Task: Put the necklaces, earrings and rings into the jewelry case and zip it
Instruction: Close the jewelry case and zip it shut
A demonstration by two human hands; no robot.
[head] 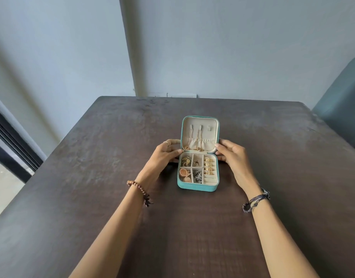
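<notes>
A small teal jewelry case [196,187] lies open in the middle of the dark wooden worktop [92,157], its lid [199,122] standing up at the far side and its tray nearest the person. Both hands are at the hinge line. The left hand [164,155] rests against the case's left edge, thumb tip touching the corner where lid meets tray, its grip narrow and pinching that edge. The right hand [231,155] mirrors it on the right side, fingers curled round the lid's lower corner in a light hold.

Inside the cream lid, two gold necklaces [194,141] hang from the small hook tabs, their chains running down into a gathered pocket with pendants showing at the bottom; a third tab holds nothing that I can make out. In the tray, gold rings [209,166] sit in a row in the padded roll slots along the right. The four square compartments to the left hold earrings [185,175]: large woven gold ones in the near left, dark silvery pieces beside them, smaller mixed pieces in the two far ones.

A brown beaded bracelet [137,187] circles the left wrist, and blue cord bands [255,199] the right. A teal chair [345,109] stands at the worktop's right.
</notes>
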